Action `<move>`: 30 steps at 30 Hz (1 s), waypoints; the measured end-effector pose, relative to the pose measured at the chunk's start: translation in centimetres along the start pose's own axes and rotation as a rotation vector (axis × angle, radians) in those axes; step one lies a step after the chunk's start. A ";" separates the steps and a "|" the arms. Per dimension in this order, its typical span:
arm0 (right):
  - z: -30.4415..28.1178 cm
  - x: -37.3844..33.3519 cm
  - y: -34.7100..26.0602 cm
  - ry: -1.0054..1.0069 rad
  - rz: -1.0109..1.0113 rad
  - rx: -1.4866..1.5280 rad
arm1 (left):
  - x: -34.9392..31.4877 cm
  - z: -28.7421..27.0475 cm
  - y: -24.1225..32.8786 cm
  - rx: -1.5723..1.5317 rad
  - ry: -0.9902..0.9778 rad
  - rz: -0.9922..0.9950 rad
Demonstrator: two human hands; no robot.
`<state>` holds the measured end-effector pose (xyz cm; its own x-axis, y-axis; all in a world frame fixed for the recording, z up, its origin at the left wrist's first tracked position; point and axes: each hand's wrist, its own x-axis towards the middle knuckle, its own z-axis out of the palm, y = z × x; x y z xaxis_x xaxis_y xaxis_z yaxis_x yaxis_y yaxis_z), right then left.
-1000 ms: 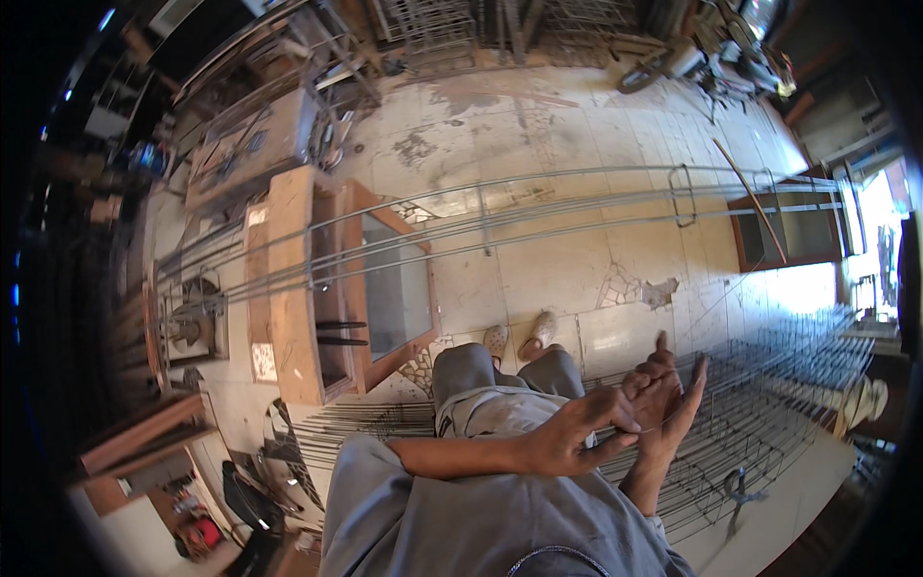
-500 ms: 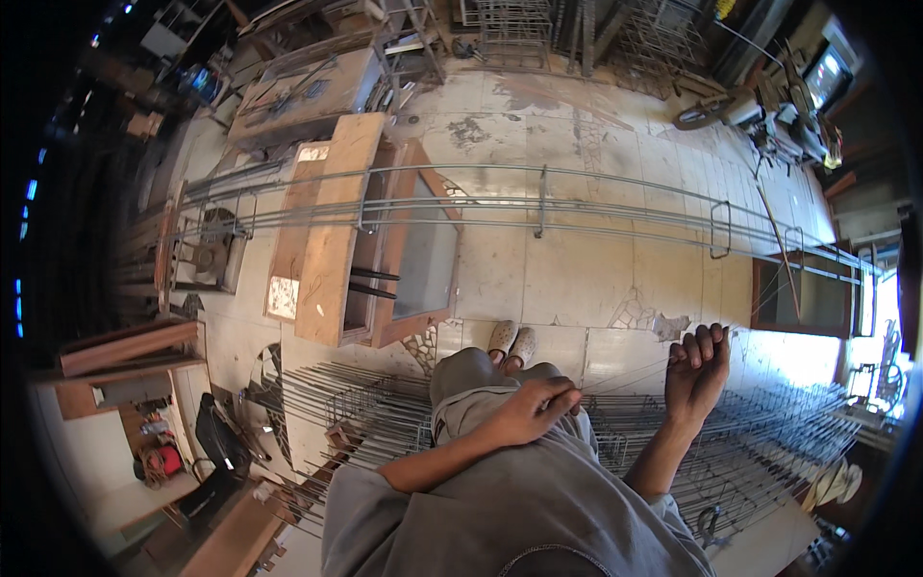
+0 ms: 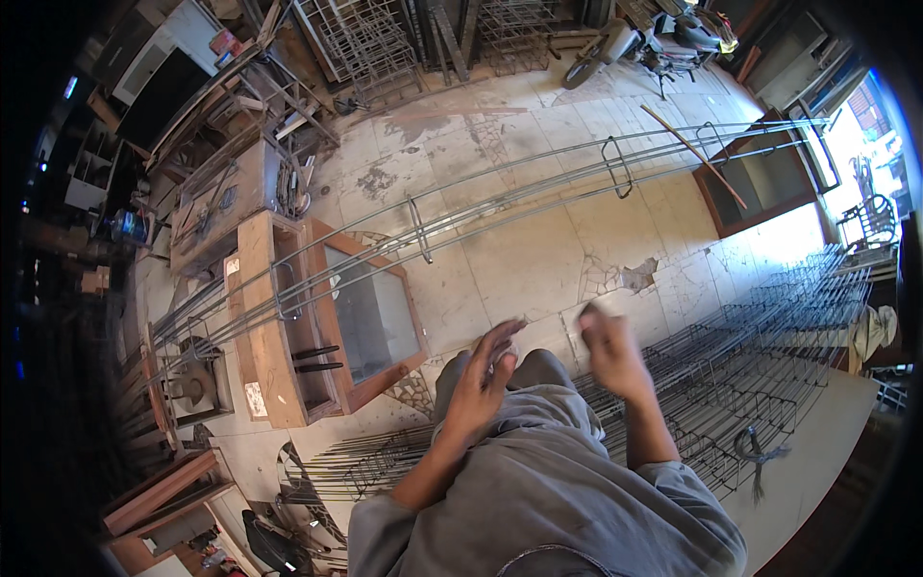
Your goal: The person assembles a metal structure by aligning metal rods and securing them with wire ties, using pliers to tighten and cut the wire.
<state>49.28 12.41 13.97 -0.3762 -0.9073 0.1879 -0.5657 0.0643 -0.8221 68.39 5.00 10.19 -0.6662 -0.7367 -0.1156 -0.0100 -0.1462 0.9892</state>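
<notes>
My left hand (image 3: 478, 383) is raised in front of my lap, its fingers stretched forward and slightly curled, the thumb apart. To its right, my right hand (image 3: 615, 358) is smeared by motion, and its fingers cannot be made out clearly. The two hands do not touch. Beyond them, several long thin steel bars (image 3: 500, 204) run across the view above the floor. Rectangular wire stirrups (image 3: 419, 231) hang on these bars at intervals. Beside me lie stacked rebar cages (image 3: 740, 361), reaching away to the right.
A wooden cabinet (image 3: 269, 332) with a glazed door (image 3: 370, 313) stands left of centre under the bars. A framed panel (image 3: 764, 183) lies at the right. A motorcycle (image 3: 654, 43) is parked at the far right. Wire tie bundle (image 3: 755, 452) hangs by the cages at lower right.
My view has turned, so the bars now slope up to the right. My left hand has lifted and its fingers have opened out; my right hand has come in closer to the left.
</notes>
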 end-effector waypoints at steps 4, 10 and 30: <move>3.5 0.9 -1.7 -0.459 0.132 0.223 | 4.2 0.8 2.4 -0.419 0.162 0.184; 6.8 1.2 -1.6 -0.525 0.184 0.370 | 5.9 -1.5 3.1 -0.575 0.246 0.109; 11.0 5.0 -2.0 -0.687 0.514 0.599 | 9.6 -8.0 4.2 -0.674 0.254 0.074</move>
<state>56.63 3.14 10.67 0.1355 -0.8819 -0.4515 0.0706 0.4631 -0.8835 67.93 -8.01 12.54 -0.4528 -0.8792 -0.1484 0.5448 -0.4046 0.7345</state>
